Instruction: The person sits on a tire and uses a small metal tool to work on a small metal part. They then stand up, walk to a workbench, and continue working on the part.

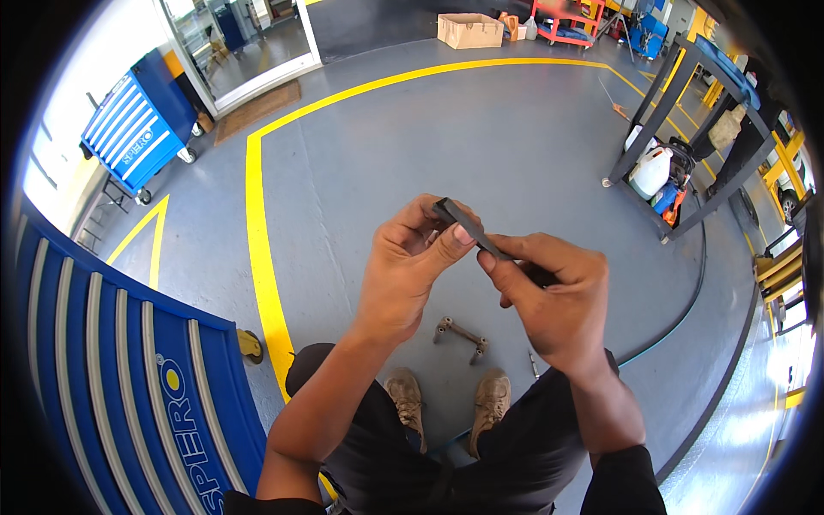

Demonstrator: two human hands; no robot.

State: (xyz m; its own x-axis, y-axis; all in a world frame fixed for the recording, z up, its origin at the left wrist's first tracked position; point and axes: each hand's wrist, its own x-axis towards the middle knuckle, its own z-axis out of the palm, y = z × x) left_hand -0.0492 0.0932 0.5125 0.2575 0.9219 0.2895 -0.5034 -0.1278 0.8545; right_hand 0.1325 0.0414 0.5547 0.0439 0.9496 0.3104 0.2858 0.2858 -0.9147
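I have the dark strip point(470, 230) pinched between my left hand point(403, 270) and right hand point(549, 296), one end each. It looks light and stiff; the ends seem best to hold.

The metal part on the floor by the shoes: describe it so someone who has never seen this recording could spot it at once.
Start at the grey workshop floor inside the yellow line, then drop to the person's brown shoes. Just ahead of the toes lies the metal part, a short rusty-brown bar with a small cylinder at each end. Unlike the slim dark strip held in both hands above, it lies untouched on the floor.
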